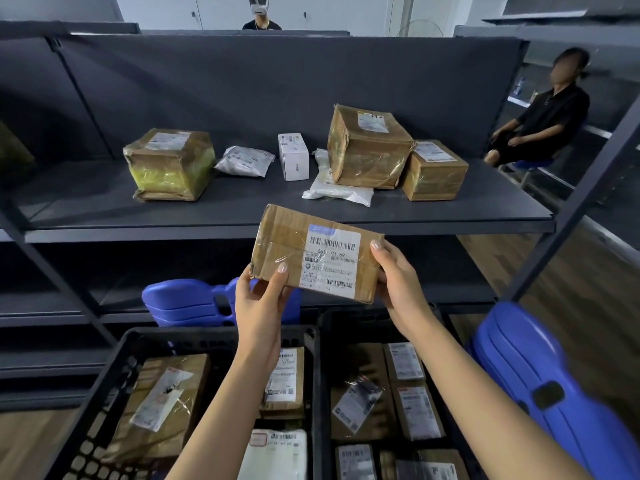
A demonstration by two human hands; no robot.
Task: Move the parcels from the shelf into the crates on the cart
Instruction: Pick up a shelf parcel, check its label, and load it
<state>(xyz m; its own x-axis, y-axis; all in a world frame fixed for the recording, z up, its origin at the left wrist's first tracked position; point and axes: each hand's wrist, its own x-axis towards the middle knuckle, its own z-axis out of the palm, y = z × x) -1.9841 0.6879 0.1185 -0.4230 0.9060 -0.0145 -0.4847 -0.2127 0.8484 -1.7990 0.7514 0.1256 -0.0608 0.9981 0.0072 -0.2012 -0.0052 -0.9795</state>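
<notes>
Both hands are raised out in front. The left hand [259, 303] pinches the near left corner of a flat brown cardboard parcel [287, 240], thumb on its face; the right hand [398, 282] grips its right end.

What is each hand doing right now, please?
Left hand: holding the cardboard parcel by its lower left corner.
Right hand: holding the same parcel's right end.

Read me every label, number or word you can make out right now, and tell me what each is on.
"66_ 01 69": label of the held parcel, one digit lost in glare.
Rest of that label: blurred, unreadable.
Labels on shelf parcels and crate parcels: too small to read.
</notes>
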